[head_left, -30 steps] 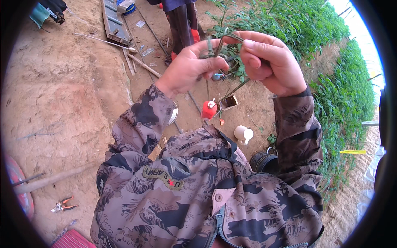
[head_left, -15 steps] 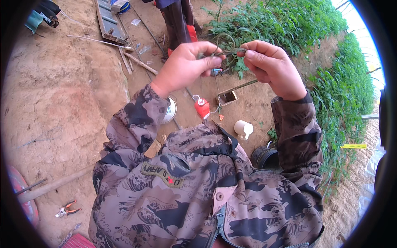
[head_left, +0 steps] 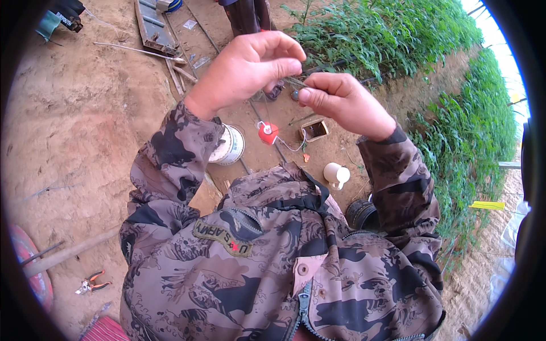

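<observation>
A thin greenish strand (head_left: 296,82), a cord or a stem, runs between my two hands out in front of my chest. My left hand (head_left: 244,71) has its thumb and bent fingers closed over one end, though the grip itself is partly hidden. The other end is pinched between thumb and forefinger of my right hand (head_left: 350,105), a little lower and to the right. Below the hands a red container (head_left: 268,132) with a white cord stands on the soil. Beside it sits an open wooden box (head_left: 316,130).
A large white spool (head_left: 232,145) lies under my left forearm. A white mug (head_left: 336,175) and a dark bucket (head_left: 363,216) stand nearer me. Orange-handled pruning shears (head_left: 92,282) lie lower left. Green plants (head_left: 387,37) line the right. Another person's legs (head_left: 249,17) show at the top.
My left hand has risen and shifted left; my right hand has moved down and left. The strand's wide loop no longer shows, and the strand now slants between my hands.
</observation>
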`<state>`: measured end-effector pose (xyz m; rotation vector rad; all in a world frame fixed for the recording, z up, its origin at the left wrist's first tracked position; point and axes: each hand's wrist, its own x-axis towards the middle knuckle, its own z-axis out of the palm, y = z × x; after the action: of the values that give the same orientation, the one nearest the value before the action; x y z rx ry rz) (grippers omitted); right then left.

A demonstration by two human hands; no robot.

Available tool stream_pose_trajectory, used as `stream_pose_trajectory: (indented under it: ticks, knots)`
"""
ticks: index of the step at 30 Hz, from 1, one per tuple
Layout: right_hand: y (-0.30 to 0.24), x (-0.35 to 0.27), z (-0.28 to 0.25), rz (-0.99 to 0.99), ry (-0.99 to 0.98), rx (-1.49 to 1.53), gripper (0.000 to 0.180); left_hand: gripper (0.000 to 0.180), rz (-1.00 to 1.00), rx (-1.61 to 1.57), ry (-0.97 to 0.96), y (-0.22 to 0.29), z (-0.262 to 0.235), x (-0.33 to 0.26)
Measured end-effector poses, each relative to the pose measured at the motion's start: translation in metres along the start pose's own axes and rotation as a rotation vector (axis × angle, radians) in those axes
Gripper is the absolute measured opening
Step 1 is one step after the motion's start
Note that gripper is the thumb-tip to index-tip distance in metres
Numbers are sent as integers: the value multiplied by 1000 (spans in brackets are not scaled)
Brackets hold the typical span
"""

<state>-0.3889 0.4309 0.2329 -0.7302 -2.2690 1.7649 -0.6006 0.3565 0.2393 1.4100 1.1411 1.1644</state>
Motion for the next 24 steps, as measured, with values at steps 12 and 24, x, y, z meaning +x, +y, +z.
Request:
stream_pose_trajectory:
  ticks: [12,24]
  knots:
    - [-50,42,8,-184,160,352,23,21,528,276,616,-17,0,-25]
    - [-98,17,15,-223,33,389,22,39,139,41,458,-45,58,-34]
